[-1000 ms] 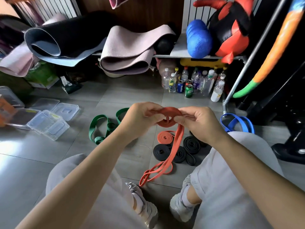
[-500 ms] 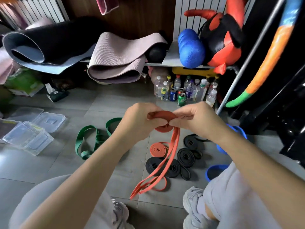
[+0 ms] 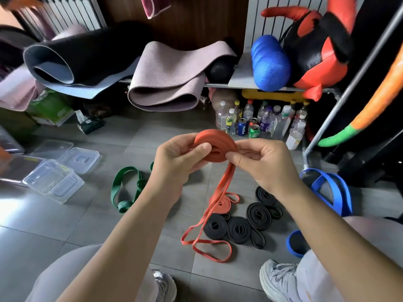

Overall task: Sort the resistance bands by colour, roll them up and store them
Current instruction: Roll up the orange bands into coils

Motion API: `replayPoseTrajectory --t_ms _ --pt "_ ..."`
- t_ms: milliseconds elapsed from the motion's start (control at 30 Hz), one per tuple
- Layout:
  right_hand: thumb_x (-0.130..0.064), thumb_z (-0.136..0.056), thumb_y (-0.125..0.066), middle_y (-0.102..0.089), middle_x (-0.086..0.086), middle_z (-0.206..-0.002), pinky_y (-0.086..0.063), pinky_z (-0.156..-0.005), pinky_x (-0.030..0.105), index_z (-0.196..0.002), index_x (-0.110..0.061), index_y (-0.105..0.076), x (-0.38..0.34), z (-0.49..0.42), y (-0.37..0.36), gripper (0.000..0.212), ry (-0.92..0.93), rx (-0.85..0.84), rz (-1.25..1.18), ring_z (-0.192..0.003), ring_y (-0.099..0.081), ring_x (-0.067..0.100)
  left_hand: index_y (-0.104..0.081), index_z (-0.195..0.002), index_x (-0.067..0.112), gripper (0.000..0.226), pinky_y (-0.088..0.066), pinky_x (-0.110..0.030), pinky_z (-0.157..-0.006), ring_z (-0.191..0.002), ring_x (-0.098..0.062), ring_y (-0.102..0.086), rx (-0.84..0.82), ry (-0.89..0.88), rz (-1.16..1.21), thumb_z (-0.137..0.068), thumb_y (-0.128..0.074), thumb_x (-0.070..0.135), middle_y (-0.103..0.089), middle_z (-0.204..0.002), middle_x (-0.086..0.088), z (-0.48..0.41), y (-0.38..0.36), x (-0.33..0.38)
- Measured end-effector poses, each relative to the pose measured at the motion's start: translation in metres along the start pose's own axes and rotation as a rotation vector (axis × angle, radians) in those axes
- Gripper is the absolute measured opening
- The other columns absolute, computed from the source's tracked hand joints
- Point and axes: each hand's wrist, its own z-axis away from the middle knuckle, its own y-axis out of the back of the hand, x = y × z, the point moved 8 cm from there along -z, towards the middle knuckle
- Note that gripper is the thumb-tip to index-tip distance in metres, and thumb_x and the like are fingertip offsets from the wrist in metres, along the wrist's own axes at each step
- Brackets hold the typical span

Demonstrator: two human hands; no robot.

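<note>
My left hand grips a half-rolled orange band coil with the thumb across its face. My right hand pinches the coil's edge where the loose orange tail hangs down to the floor. On the floor below lie another rolled orange band, several rolled black bands, a loose green band to the left and blue bands to the right.
Clear plastic boxes and lids sit at the left on the tiled floor. A shelf with yoga mats, a blue roller and boxing gear stands behind, bottles and cans beneath it. My knees and shoes frame the bottom.
The orange coil has grown as more of the tail was wound on, and it now tilts with its face more toward me. The view shifted slightly.
</note>
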Motion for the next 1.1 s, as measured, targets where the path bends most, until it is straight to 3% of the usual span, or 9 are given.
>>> replayPoseTrajectory --t_ms 233,367,467,533,667,733,833,933,1100 --pt "-0.002 -0.076 -0.073 -0.071 -0.017 -0.071 -0.051 -0.069 0.012 -0.084 -0.028 -0.069 0.006 0.006 0.006 0.027 -0.012 -0.024 0.025 -0.069 -0.067 0.001 -0.064 -0.099 0.006 0.017 -0.056 -0.025 -0.070 -0.087 -0.024 -0.069 -0.038 0.105 0.043 -0.082 -0.061 0.007 -0.072 -0.090 -0.011 0.005 -0.014 -0.015" --pt "-0.005 -0.075 -0.074 -0.072 -0.012 -0.077 -0.054 -0.071 0.022 -0.086 -0.031 -0.070 0.017 0.013 0.005 0.028 -0.024 -0.074 0.195 -0.070 -0.068 0.004 -0.059 -0.116 0.021 0.035 -0.050 -0.024 -0.079 -0.095 -0.010 -0.060 -0.037 -0.236 -0.845 -0.083 -0.068 0.012 -0.064 -0.108 0.006 0.007 -0.015 0.007" --pt "-0.012 -0.076 -0.075 -0.073 -0.009 -0.082 -0.056 -0.078 0.027 -0.095 -0.023 -0.074 0.021 0.020 0.000 0.022 -0.010 -0.127 0.331 -0.076 -0.069 0.004 -0.063 -0.115 0.021 0.030 -0.046 -0.022 -0.076 -0.085 -0.011 -0.058 -0.148 -0.412 -1.106 -0.085 -0.065 0.017 -0.065 -0.104 0.007 0.021 -0.032 0.010" --pt "-0.011 -0.075 -0.076 -0.074 -0.006 -0.084 -0.056 -0.079 0.028 -0.096 -0.024 -0.073 0.019 0.022 0.001 0.024 -0.014 -0.117 0.298 -0.079 -0.069 0.006 -0.068 -0.102 0.021 0.020 -0.047 -0.020 -0.072 -0.080 -0.010 -0.060 -0.135 -0.377 -1.029 -0.084 -0.065 0.014 -0.068 -0.092 0.007 0.022 -0.030 0.009" --pt "-0.008 -0.070 -0.077 -0.072 -0.014 -0.076 -0.053 -0.073 0.016 -0.082 -0.032 -0.069 0.012 0.020 0.009 0.028 -0.046 -0.083 0.079 -0.074 -0.069 0.004 -0.067 -0.085 0.027 0.027 -0.054 -0.027 -0.069 -0.076 -0.018 -0.067 -0.030 -0.191 -0.537 -0.080 -0.068 0.001 -0.069 -0.084 0.004 0.015 -0.010 0.010" --pt "-0.010 -0.068 -0.076 -0.071 -0.017 -0.070 -0.051 -0.072 0.012 -0.080 -0.029 -0.069 0.012 0.020 0.007 0.024 -0.056 -0.073 0.018 -0.071 -0.068 0.001 -0.064 -0.087 0.023 0.026 -0.055 -0.023 -0.060 -0.072 -0.018 -0.067 0.048 -0.098 -0.273 -0.081 -0.064 -0.003 -0.068 -0.084 -0.003 0.015 -0.001 0.009" --pt "-0.004 -0.070 -0.074 -0.071 -0.017 -0.069 -0.050 -0.069 0.010 -0.080 -0.025 -0.070 0.010 0.020 0.003 0.024 -0.044 -0.052 -0.060 -0.069 -0.068 0.000 -0.064 -0.097 0.012 0.017 -0.057 -0.026 -0.067 -0.084 -0.021 -0.067 0.019 -0.014 0.002 -0.082 -0.062 0.005 -0.070 -0.091 -0.010 0.017 -0.001 -0.001" --pt "-0.001 -0.072 -0.072 -0.072 -0.015 -0.070 -0.050 -0.068 0.011 -0.081 -0.021 -0.070 0.008 0.019 -0.002 0.023 -0.028 -0.047 -0.126 -0.069 -0.068 0.001 -0.064 -0.102 0.010 0.027 -0.058 -0.030 -0.075 -0.091 -0.024 -0.067 -0.015 0.059 0.166 -0.075 -0.062 0.017 -0.071 -0.096 -0.010 0.018 -0.005 -0.013" --pt "-0.002 -0.074 -0.072 -0.072 -0.013 -0.071 -0.051 -0.069 0.013 -0.083 -0.022 -0.070 0.014 0.017 -0.003 0.022 -0.044 -0.013 -0.114 -0.070 -0.068 0.004 -0.061 -0.104 0.007 0.023 -0.058 -0.030 -0.075 -0.086 -0.017 -0.069 -0.104 0.192 0.339 -0.083 -0.055 0.013 -0.071 -0.095 -0.009 0.022 -0.019 -0.029"
